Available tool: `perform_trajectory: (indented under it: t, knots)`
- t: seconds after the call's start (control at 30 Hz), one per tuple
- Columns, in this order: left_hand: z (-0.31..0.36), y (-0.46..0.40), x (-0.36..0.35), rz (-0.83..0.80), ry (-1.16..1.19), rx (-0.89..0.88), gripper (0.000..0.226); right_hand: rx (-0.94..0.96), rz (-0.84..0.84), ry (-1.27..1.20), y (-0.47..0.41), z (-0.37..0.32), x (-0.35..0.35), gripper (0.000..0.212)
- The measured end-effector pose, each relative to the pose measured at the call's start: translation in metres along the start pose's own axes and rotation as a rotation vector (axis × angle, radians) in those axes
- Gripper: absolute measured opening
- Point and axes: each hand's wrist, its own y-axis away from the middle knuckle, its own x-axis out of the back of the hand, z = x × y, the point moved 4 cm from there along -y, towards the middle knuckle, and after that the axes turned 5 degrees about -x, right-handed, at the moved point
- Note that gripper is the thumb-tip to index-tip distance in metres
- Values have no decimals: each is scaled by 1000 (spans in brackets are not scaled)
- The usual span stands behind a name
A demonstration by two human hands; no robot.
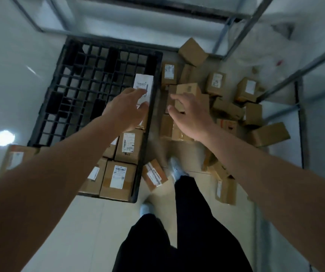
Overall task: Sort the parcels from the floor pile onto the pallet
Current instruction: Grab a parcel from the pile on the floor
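A black plastic grid pallet (91, 75) lies on the floor at left centre. Several brown labelled parcels (128, 146) stand along its near right side. Over the pallet's right edge, my left hand (126, 110) grips a parcel with a white labelled face (143, 86), fingers above and thumb below. My right hand (191, 116) reaches over the floor pile (228, 108) to the right of the pallet. Its fingers curl round a small brown parcel (188, 92) on top of the pile.
Metal rack frames (236, 30) stand behind and right of the pile. A parcel (154, 174) leans against the pallet's near right corner, another (226, 190) lies by my right leg, and one (16, 158) sits at the pallet's near left. My feet (175, 169) stand between pallet and pile.
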Motion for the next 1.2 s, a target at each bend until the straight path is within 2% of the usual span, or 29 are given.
perform_trajectory:
  t: [0.3,0.6,0.77,0.97,1.2]
  knots:
    - [121,144,58,102,-26,-143,48,81,-1,128,167,4,97,49]
    - [223,253,40,179,-59,-114,52,222,36,113,281,67,166,41]
    - [274,308,28,220,-80,-112,54,286,52,68,340,99,196,44]
    - [300,357,20,253,-91,-89,55,320,26,110,385,102,203,46]
    - [281,389,14,209,-101,-52,57,349,6,112,399,78,182,44]
